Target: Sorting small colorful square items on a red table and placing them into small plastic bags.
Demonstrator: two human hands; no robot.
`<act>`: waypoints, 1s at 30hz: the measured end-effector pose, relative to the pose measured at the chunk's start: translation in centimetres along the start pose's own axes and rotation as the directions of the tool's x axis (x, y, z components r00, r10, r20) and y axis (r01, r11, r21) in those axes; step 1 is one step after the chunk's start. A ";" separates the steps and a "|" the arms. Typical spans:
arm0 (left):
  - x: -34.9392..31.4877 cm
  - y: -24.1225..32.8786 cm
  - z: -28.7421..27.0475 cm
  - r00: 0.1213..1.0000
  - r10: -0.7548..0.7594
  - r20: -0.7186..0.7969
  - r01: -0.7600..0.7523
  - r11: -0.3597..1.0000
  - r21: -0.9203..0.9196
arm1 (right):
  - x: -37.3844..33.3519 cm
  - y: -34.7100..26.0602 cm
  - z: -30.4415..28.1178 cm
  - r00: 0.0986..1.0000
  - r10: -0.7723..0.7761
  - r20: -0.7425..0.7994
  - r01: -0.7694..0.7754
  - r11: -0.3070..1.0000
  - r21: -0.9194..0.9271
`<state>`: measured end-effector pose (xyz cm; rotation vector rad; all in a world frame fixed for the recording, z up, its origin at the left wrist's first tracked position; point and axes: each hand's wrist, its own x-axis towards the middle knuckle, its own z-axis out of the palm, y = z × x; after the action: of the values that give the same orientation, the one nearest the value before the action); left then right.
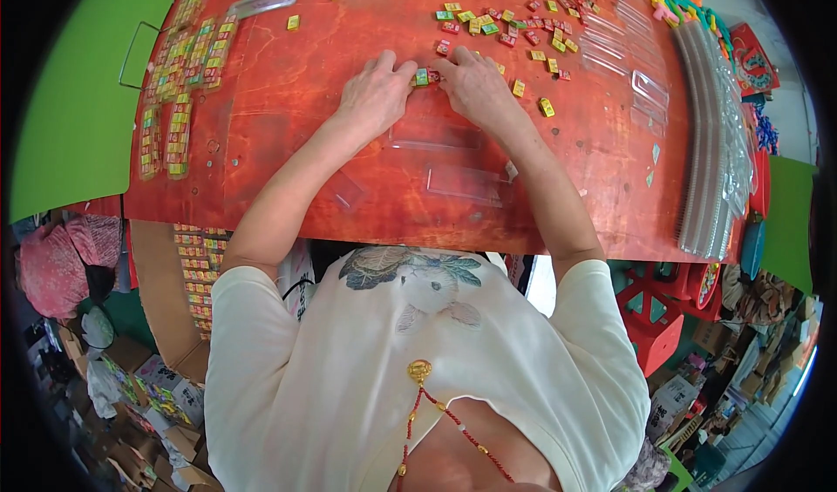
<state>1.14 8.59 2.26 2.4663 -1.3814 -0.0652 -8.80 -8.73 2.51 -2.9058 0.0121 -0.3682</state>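
Note:
Over the middle of the red table (288, 178), my two hands face each other with a short row of small coloured boxes (424, 77) between their fingertips. My left hand (375, 93) is closed at the row's left end, by a green box. At the other end, my right hand (476, 87) pinches beside a red box; its fingers partly hide what they grip. Just beyond the right hand lie many loose little boxes (475, 23) in red, yellow and green. A clear plastic tray (436, 136) rests nearer to me, with another clear tray (465, 185) below it.
Filled clear packs of boxes (179, 135) lie at the table's left. A long nested stack of clear trays (702, 143) runs along the right edge, near loose clear trays (649, 95). An open carton (166, 291) with filled packs stands below the left edge; a red plastic stool (649, 318) is lower right.

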 end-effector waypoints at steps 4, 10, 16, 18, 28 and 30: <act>-1.2 1.1 -1.7 0.997 0.076 -0.014 -0.077 0.995 -0.066 | -2.0 -1.2 -2.0 0.999 0.037 -0.033 -0.035 0.998 0.052; -5.0 2.1 -0.3 0.968 0.251 -0.013 -0.251 0.963 -0.099 | -7.9 -4.3 -2.1 0.994 0.108 -0.002 -0.107 0.988 0.109; -5.4 2.4 -1.5 0.971 0.240 -0.007 -0.237 0.958 -0.163 | -8.3 -4.0 -3.5 0.985 0.174 -0.003 -0.167 0.953 0.253; -5.4 1.5 -1.4 0.977 0.189 -0.101 -0.206 0.957 -0.202 | -7.8 -2.8 -3.3 0.979 0.205 -0.004 -0.195 0.939 0.282; -4.3 3.9 0.5 0.941 0.307 0.144 -0.292 0.949 -0.115 | -1.8 1.3 -0.5 0.995 0.092 -0.049 -0.098 0.987 -0.130; -4.3 3.6 0.4 0.932 0.316 0.178 -0.306 0.949 -0.079 | -2.3 1.7 -0.7 0.993 0.102 -0.059 -0.108 0.989 -0.105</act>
<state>-4.17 10.32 2.50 2.2159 -1.8116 -0.2643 -11.12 -10.44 2.28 -2.9853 0.1992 -0.4395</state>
